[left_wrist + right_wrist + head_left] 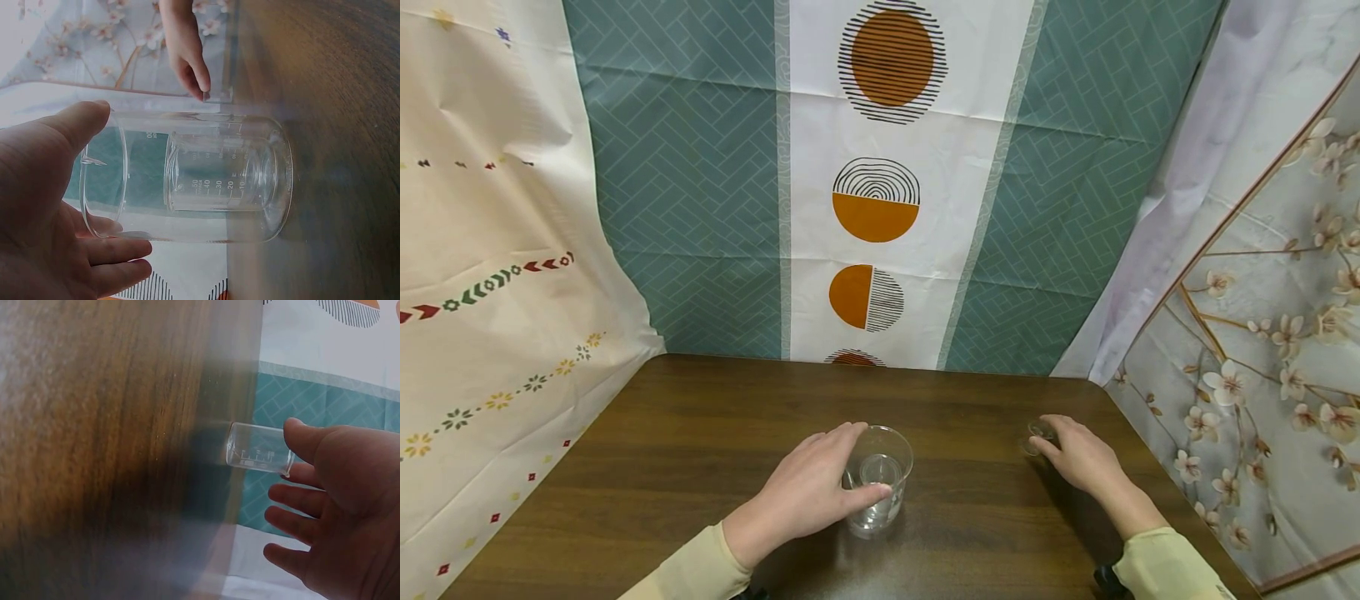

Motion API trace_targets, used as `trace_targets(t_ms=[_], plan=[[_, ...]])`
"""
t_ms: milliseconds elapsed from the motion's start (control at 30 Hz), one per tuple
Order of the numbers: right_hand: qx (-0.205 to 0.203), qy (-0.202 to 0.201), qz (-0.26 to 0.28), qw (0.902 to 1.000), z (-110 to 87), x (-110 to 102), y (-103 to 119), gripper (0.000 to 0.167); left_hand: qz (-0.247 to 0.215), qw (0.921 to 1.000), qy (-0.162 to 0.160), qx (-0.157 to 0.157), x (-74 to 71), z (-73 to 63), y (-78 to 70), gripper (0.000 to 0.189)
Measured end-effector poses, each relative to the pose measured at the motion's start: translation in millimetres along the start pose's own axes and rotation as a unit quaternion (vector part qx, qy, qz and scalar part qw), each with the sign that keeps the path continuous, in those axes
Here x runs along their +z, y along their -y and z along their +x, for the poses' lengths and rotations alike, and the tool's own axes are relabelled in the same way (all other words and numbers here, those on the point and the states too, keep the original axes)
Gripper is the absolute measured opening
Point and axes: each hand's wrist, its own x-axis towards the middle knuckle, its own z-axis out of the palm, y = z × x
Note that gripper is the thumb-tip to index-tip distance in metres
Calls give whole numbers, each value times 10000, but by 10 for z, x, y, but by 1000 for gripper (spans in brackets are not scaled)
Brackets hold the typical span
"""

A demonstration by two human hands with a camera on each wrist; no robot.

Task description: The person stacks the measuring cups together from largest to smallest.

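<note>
A large clear glass beaker (901,454) stands upright on the wooden table, and a smaller graduated beaker (215,172) sits inside it. My left hand (808,487) holds the large beaker near its rim, thumb on one side and index finger on the other; the remaining fingers stick out beside the glass. Off to the right, my right hand (1078,454) pinches a tiny graduated beaker (259,449) at its rim between thumb and index finger. That beaker's base is at or just above the tabletop; I cannot tell whether it touches.
The dark brown table (700,425) ends at a green and white patterned curtain (700,208) behind. A cream cloth (490,333) hangs along the left side, and a flowered cloth (1262,400) borders the right, near my right hand.
</note>
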Motion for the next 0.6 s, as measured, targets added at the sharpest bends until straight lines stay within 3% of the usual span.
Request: trace_targets(t_ms=[600], plan=[[64,-7,78,9999,29,15,3,51,1,10000,-28,39,-3,0,-3,91]])
